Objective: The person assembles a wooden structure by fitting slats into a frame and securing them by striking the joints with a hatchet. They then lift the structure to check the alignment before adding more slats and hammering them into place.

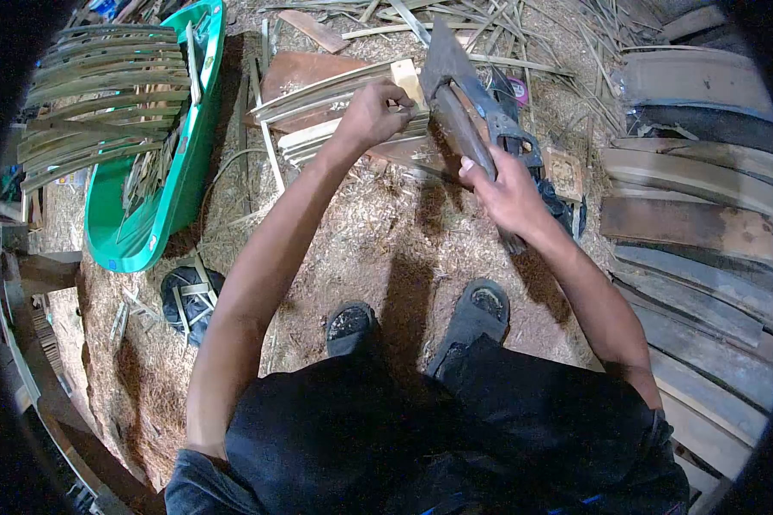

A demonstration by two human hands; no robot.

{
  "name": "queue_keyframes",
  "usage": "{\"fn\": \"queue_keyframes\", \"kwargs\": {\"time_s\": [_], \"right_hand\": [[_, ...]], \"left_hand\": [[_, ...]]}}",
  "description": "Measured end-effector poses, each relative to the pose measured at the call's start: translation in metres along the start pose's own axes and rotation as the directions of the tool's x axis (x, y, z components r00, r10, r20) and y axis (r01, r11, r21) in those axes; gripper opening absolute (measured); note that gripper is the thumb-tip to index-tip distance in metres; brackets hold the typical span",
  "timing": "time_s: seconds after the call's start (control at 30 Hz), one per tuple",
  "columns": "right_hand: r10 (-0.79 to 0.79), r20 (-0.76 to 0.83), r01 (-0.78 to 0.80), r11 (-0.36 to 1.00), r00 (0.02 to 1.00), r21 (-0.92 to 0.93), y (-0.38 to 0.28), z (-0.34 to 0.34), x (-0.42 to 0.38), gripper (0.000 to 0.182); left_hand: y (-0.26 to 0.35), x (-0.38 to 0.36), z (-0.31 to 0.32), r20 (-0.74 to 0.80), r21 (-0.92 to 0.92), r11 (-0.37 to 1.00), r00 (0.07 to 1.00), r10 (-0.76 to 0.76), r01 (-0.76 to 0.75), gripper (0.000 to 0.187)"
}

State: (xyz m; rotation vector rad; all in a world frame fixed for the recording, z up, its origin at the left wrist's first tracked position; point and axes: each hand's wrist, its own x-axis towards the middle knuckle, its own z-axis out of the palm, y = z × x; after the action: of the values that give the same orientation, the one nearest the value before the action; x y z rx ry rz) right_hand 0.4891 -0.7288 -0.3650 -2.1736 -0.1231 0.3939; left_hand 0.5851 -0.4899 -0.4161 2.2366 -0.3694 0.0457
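Observation:
My right hand [507, 193] is wrapped round the dark handle of a broad-bladed tool [449, 58], whose pointed grey blade is turned away from me. I cannot make out its exact kind. Left of it, my left hand [374, 113] is closed, with fingers curled toward the thumb; whatever it may hold is hidden. Close by that hand are a pale wood block [407, 82] and thin curved wood strips [313, 142], which lie over a brown board [296, 75]. Behind the tool, a dark metal object [508, 129] is partly covered.
A green tub [196, 146] stands at the left, with curved slats [112, 90] across it. Stacked planks [696, 219] line the right side. Loose strips [515, 34] lie at the back. Shavings cover the ground round my sandals [477, 313]. A dark bundle [191, 300] sits below the tub.

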Motion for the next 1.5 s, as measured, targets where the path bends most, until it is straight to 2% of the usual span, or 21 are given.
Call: {"fn": "queue_keyframes", "kwargs": {"time_s": [0.07, 0.1, 0.2, 0.3, 0.4, 0.47, 0.57, 0.67, 0.77, 0.8, 0.9, 1.0, 1.1, 1.2, 1.3, 1.4, 1.5], "right_hand": [[-0.08, -0.039, 0.082, 0.995, 0.996, 0.062, -0.006, -0.001, 0.0, 0.037], [-0.073, -0.019, 0.073, 0.997, 0.997, 0.033, -0.003, 0.0, 0.001, 0.035], [-0.043, 0.033, 0.044, 0.998, 0.999, -0.032, 0.004, 0.0, 0.003, 0.033], [-0.019, 0.048, 0.021, 0.999, 0.999, -0.04, -0.003, -0.004, 0.0, 0.034], [-0.017, 0.013, 0.017, 0.999, 1.0, -0.033, -0.011, -0.009, 0.0, 0.038], [0.011, 0.015, -0.011, 1.0, 1.0, -0.025, -0.015, -0.011, 0.0, 0.037], [-0.079, 0.03, 0.082, 0.992, 0.996, -0.098, -0.011, -0.007, 0.001, 0.036], [-0.034, 0.0, 0.034, 0.998, 0.999, -0.047, -0.01, -0.008, 0.0, 0.036], [-0.028, 0.005, 0.028, 0.993, 1.0, -0.111, -0.008, -0.014, 0.008, 0.036], [-0.002, 0.017, 0.002, 0.999, 1.0, -0.048, -0.012, -0.014, 0.007, 0.038], [-0.074, -0.004, 0.074, 0.997, 0.997, -0.022, -0.009, -0.007, 0.005, 0.039], [0.018, 0.059, -0.009, 0.988, 0.998, -0.152, 0.005, -0.005, 0.008, 0.029], [0.03, 0.03, -0.03, 1.0, 0.999, -0.009, 0.0, -0.009, 0.008, 0.037], [0.02, 0.009, -0.02, 1.0, 1.0, -0.006, -0.014, -0.013, 0.007, 0.037], [-0.097, 0.011, 0.097, 0.993, 0.995, -0.07, -0.004, -0.007, 0.008, 0.037], [0.066, 0.059, -0.063, 0.996, 0.996, -0.058, -0.002, -0.011, 0.008, 0.037], [0.017, 0.01, -0.017, 1.0, 1.0, 0.012, -0.008, -0.013, 0.009, 0.036]], "left_hand": [[-0.002, 0.001, -0.001, 0.017, -0.035, 0.999, 1.0, 0.006, -0.005, 0.022], [0.002, 0.001, -0.004, 0.024, -0.053, 0.999, 1.0, 0.009, -0.008, 0.022], [0.017, 0.001, -0.011, 0.14, -0.094, 0.971, 0.968, -0.208, 0.222, 0.023], [-0.001, 0.002, -0.001, 0.026, -0.035, 0.999, 0.999, -0.033, 0.034, 0.023], [-0.012, 0.004, 0.005, 0.011, -0.077, 0.997, 1.0, -0.004, 0.005, 0.023], [-0.014, 0.003, 0.007, 0.016, -0.083, 0.996, 1.0, -0.014, 0.015, 0.023], [-0.008, 0.004, 0.002, 0.038, -0.034, 0.999, 0.998, -0.041, 0.042, 0.022], [-0.009, 0.003, 0.002, 0.009, -0.025, 1.0, 1.0, -0.017, 0.017, 0.022], [-0.013, 0.002, 0.006, -0.002, -0.049, 0.999, 1.0, 0.006, -0.007, 0.021], [-0.013, 0.003, 0.006, 0.0, -0.055, 0.998, 1.0, 0.011, -0.011, 0.021], [-0.012, 0.004, 0.005, 0.03, -0.051, 0.998, 0.999, -0.037, 0.038, 0.021], [-0.007, 0.002, 0.003, 0.037, -0.059, 0.997, 0.998, -0.057, 0.059, 0.022], [-0.005, 0.003, 0.0, 0.024, -0.034, 0.999, 1.0, -0.019, 0.02, 0.023], [-0.003, 0.002, -0.002, 0.043, -0.027, 0.999, 0.998, -0.036, 0.038, 0.024], [0.0, 0.002, -0.001, 0.028, 0.008, 0.999, 0.999, -0.041, 0.041, 0.024], [-0.001, 0.001, -0.002, 0.056, -0.053, 0.996, 0.996, -0.063, 0.066, 0.024], [-0.002, 0.0, 0.0, 0.03, -0.018, 0.999, 0.999, -0.039, 0.04, 0.024]]}}
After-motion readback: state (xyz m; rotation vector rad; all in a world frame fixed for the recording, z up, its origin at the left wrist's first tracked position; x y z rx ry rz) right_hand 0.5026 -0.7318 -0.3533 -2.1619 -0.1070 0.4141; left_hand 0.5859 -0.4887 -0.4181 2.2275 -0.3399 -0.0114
